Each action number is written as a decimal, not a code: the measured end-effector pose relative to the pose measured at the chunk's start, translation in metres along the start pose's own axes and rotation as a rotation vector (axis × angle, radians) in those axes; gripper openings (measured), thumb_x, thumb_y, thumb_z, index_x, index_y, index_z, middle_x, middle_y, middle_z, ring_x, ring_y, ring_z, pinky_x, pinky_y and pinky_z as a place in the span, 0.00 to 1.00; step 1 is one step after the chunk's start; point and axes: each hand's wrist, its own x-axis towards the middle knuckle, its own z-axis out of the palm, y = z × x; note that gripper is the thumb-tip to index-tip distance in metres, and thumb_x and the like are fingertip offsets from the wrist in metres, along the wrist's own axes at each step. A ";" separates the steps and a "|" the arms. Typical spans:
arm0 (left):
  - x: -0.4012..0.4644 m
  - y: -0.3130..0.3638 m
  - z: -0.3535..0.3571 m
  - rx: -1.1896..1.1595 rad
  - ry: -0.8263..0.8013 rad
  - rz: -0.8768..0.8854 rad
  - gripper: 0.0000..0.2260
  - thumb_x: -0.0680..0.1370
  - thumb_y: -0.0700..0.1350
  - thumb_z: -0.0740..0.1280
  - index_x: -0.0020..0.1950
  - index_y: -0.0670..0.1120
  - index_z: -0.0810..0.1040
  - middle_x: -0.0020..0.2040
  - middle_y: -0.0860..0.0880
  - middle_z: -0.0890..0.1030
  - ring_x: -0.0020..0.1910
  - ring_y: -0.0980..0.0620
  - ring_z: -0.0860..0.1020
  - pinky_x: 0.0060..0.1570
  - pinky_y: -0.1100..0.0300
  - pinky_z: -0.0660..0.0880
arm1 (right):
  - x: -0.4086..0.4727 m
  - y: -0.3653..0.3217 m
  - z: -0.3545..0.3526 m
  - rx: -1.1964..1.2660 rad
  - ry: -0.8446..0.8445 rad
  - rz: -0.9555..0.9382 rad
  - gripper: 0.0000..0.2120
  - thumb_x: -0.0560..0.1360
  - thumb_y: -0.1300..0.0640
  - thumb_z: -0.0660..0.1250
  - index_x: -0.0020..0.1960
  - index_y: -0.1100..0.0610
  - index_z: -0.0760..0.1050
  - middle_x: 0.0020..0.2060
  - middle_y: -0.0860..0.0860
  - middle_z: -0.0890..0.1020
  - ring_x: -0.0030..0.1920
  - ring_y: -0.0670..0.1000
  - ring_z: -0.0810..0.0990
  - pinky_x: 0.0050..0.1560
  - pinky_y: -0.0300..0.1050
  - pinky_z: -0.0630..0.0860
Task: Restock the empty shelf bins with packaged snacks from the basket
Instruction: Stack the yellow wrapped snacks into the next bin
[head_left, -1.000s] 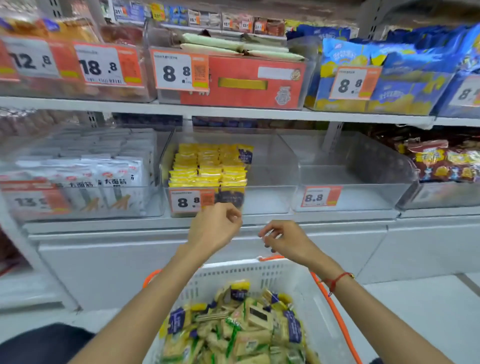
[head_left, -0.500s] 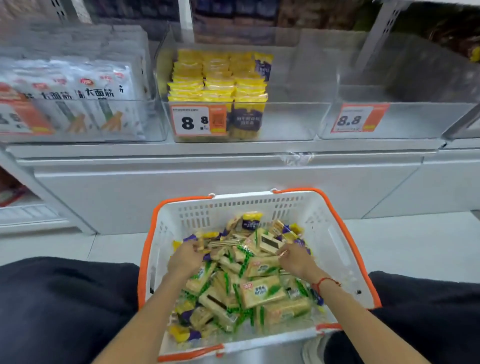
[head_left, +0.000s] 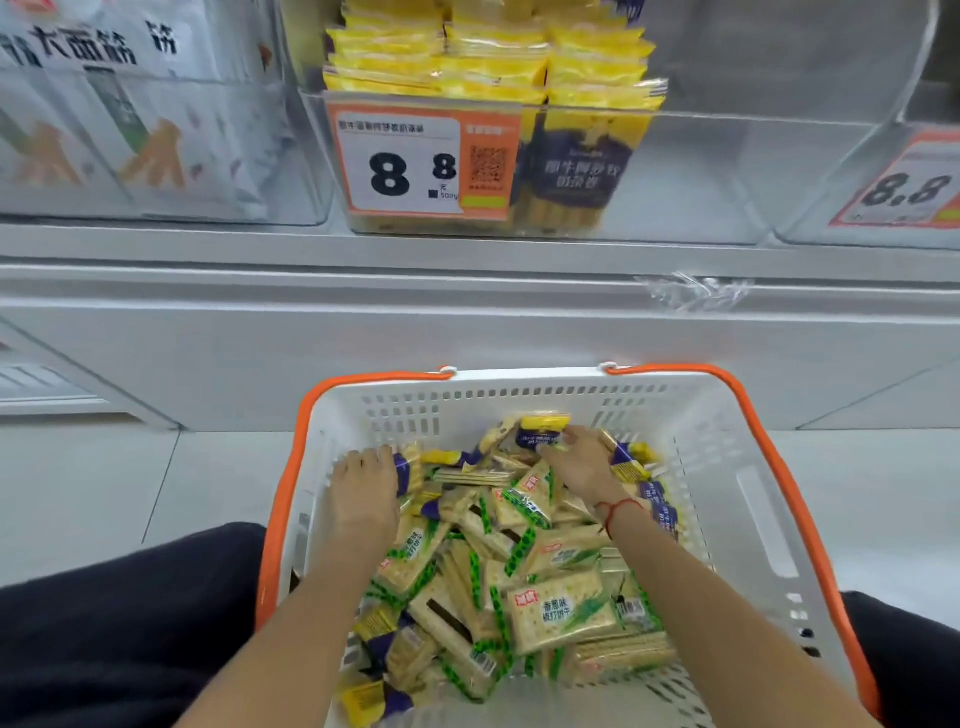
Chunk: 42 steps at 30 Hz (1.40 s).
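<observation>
**2 hands in the snack basket**

Largest first: the shelf bin (head_left: 675, 171) above the fingers, with 3 yellow stacks at its left. Below it sits the white basket (head_left: 727, 467), heaped with green and purple-yellow packets. Left hand (head_left: 363, 493) — fingers curled on a purple-yellow packet (head_left: 408, 470). Right hand (head_left: 582, 462) — fingertips pinching another purple-yellow pack (head_left: 543, 427) at the far wall.

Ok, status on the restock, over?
Both hands in basket. Right hand pinching yellow-purple packet; left hand on another at the pile's edge. Nothing blocking.
</observation>
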 end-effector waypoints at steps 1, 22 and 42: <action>0.000 0.001 0.003 -0.004 -0.023 -0.001 0.20 0.76 0.41 0.64 0.67 0.47 0.64 0.62 0.47 0.73 0.61 0.47 0.72 0.60 0.55 0.69 | 0.001 -0.002 0.003 -0.002 0.026 -0.017 0.19 0.76 0.57 0.68 0.64 0.64 0.72 0.55 0.56 0.78 0.55 0.54 0.76 0.52 0.41 0.69; -0.053 0.020 -0.073 -1.660 -0.432 -0.196 0.12 0.77 0.39 0.64 0.59 0.47 0.77 0.48 0.45 0.79 0.37 0.52 0.72 0.40 0.61 0.69 | -0.082 -0.019 -0.052 0.465 -0.229 -0.217 0.28 0.79 0.52 0.64 0.75 0.57 0.59 0.65 0.50 0.72 0.66 0.54 0.72 0.65 0.49 0.70; -0.068 0.033 -0.067 -1.799 -0.602 -0.339 0.17 0.83 0.51 0.55 0.65 0.42 0.72 0.51 0.46 0.81 0.48 0.49 0.79 0.52 0.53 0.74 | -0.104 0.001 -0.038 0.541 -0.231 -0.098 0.16 0.76 0.46 0.66 0.52 0.58 0.81 0.41 0.52 0.79 0.41 0.49 0.74 0.47 0.40 0.73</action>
